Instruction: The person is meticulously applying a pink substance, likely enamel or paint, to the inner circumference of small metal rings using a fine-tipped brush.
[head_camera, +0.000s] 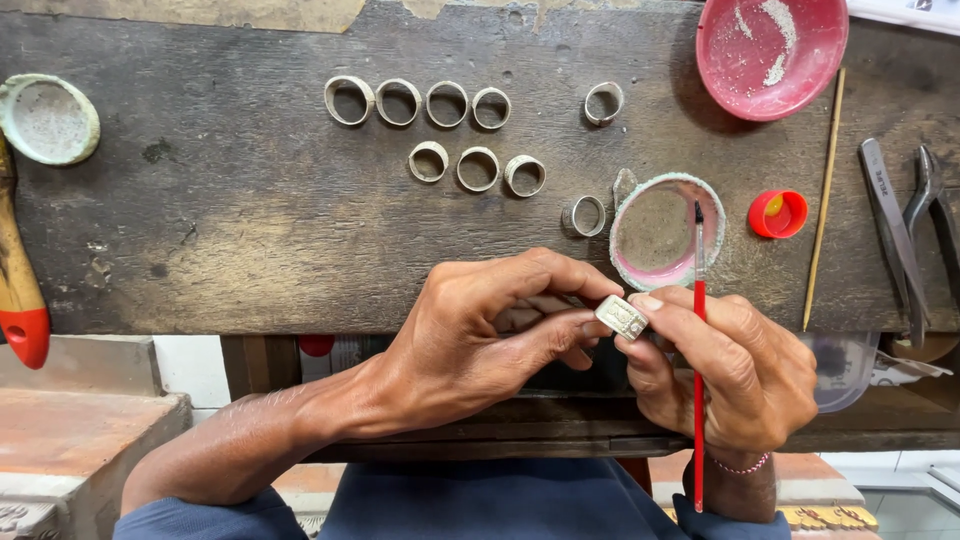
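Both my hands meet at the near edge of a dark wooden bench (250, 220). A small silver ring with a flat rectangular top (621, 316) is pinched between the fingertips of my left hand (480, 335) and my right hand (725, 365). My right hand also carries a thin red-handled brush (698, 390), upright, with its dark tip over a small pink dish (665, 232) rimmed with grey residue.
Several unfinished silver ring bands (440, 104) lie in rows on the bench. A red bowl (771, 50) with white powder sits at back right, a small red cap (778, 213) and a wooden stick (824, 200) beside it. Pliers (930, 230) lie at right, a whitish lid (48, 118) at left.
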